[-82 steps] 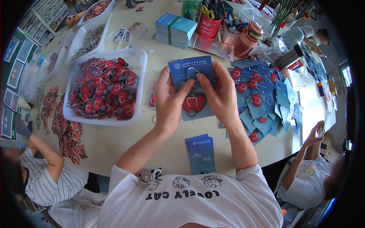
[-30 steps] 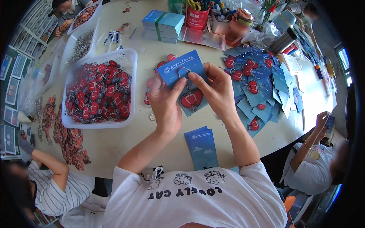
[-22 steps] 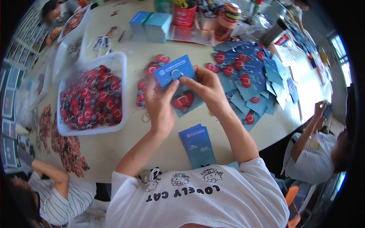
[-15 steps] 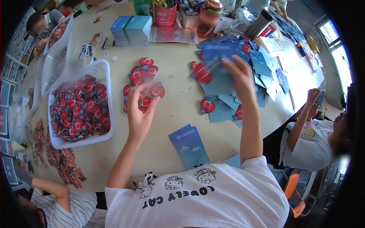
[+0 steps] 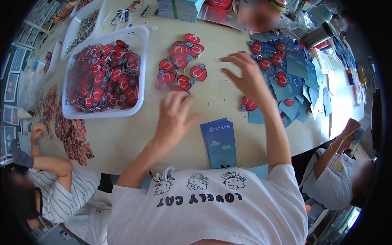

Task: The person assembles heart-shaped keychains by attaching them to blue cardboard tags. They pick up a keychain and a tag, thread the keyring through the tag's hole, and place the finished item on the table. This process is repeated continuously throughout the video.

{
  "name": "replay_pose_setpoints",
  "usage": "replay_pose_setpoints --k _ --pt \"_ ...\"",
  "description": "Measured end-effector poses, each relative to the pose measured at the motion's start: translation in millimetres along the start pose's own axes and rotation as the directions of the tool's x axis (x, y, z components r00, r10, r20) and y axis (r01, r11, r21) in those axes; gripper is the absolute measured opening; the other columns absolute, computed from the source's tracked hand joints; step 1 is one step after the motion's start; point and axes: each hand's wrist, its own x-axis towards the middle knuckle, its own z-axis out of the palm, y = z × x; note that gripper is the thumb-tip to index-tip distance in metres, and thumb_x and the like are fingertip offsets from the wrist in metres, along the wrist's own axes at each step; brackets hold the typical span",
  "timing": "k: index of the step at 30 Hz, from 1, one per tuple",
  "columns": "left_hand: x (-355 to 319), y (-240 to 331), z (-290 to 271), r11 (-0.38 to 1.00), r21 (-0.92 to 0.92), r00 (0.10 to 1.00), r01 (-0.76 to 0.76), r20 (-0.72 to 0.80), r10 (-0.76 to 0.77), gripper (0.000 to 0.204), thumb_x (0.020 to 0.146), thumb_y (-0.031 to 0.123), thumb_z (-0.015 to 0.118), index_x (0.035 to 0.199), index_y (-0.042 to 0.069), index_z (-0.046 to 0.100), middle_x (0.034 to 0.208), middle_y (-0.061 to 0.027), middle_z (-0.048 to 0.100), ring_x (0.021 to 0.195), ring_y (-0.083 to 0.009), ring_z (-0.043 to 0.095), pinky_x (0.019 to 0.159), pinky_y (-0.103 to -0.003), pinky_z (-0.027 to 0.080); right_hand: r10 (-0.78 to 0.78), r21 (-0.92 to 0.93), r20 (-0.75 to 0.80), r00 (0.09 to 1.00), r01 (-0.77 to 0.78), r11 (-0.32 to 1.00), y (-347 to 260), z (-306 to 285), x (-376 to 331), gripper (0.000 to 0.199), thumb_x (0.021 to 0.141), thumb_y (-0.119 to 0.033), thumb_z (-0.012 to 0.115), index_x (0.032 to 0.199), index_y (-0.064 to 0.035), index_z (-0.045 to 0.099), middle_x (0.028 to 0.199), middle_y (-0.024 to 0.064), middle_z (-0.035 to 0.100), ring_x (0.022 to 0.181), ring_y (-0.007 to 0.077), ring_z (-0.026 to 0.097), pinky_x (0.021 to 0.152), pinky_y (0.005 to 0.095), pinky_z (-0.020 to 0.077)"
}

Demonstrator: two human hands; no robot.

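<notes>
My left hand (image 5: 173, 118) hovers just in front of a loose group of red keychains (image 5: 180, 60), its thumb spread from the fingers and nothing seen in it. The nearest keychain of the group lies right by its fingertips. To the right, my right hand (image 5: 245, 77) is over the table between that group and a spread of blue cards (image 5: 296, 65), with fingers apart and nothing held. Red keychains lie on several of those cards. A small fanned stack of blue cards (image 5: 221, 143) with white clouds rests close to my body.
A white bin (image 5: 141, 87) full of red keychains stands at the left, beside heaped reddish keychains (image 5: 73, 136). Farther back are a tall banded card stack (image 5: 178, 10) and a metal flask (image 5: 316, 36). People sit on both sides (image 5: 61, 179) (image 5: 332, 175).
My right hand has let go of the blue card and red keychain and moved left, away from the card pile. My left hand has drawn back toward me. The whole view has shifted.
</notes>
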Motion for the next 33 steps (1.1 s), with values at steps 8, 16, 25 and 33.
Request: replay_pose_setpoints --k 8,16,25,33 --pt "-23.3 52.3 34.0 0.965 -0.26 0.978 0.023 0.206 0.032 0.059 0.064 0.031 0.082 0.108 0.004 0.053 0.109 -0.0117 0.048 0.109 -0.0309 0.042 0.091 -0.045 0.033 -0.211 -0.094 0.088 0.974 0.219 0.971 12.0 50.8 8.8 0.039 0.075 -0.026 0.074 0.106 -0.0078 0.06 0.108 0.0093 0.055 0.103 0.029 0.052 0.088 0.0423 0.0428" --pt "-26.5 42.7 37.5 0.723 -0.631 0.957 0.281 0.241 -0.162 0.036 0.07 0.006 0.077 0.096 0.003 0.053 0.099 -0.0104 0.051 0.1 -0.0301 0.049 0.084 -0.039 0.041 -0.257 -0.219 0.051 0.965 0.262 0.94 -14.0 33.7 -9.5 0.044 0.071 -0.026 0.077 0.106 -0.006 0.061 0.106 0.0082 0.055 0.102 0.0278 0.053 0.086 0.0397 0.0407" --pt "-33.5 56.6 23.7 0.074 -0.89 0.885 0.449 0.455 0.096 0.02 0.083 0.002 0.069 0.098 0.003 0.056 0.104 -0.0069 0.058 0.102 -0.017 0.056 0.088 -0.029 0.045 -0.623 0.143 0.356 0.696 0.618 0.773 -58.7 107.3 37.1 0.025 0.074 -0.016 0.073 0.094 -0.0065 0.062 0.097 0.0082 0.056 0.094 0.0272 0.054 0.085 0.0399 0.0423" --pt "-36.8 49.1 24.5 -0.131 -0.836 0.842 0.533 0.509 0.178 0.009 0.084 -0.001 0.066 0.092 -0.001 0.061 0.101 -0.0107 0.064 0.1 -0.0178 0.058 0.087 -0.032 0.047 -0.31 0.427 0.544 0.78 0.061 0.902 -59.4 70.7 35.3 0.011 0.076 -0.003 0.072 0.083 -0.0033 0.063 0.089 0.0034 0.06 0.081 0.0164 0.057 0.071 0.0316 0.045"
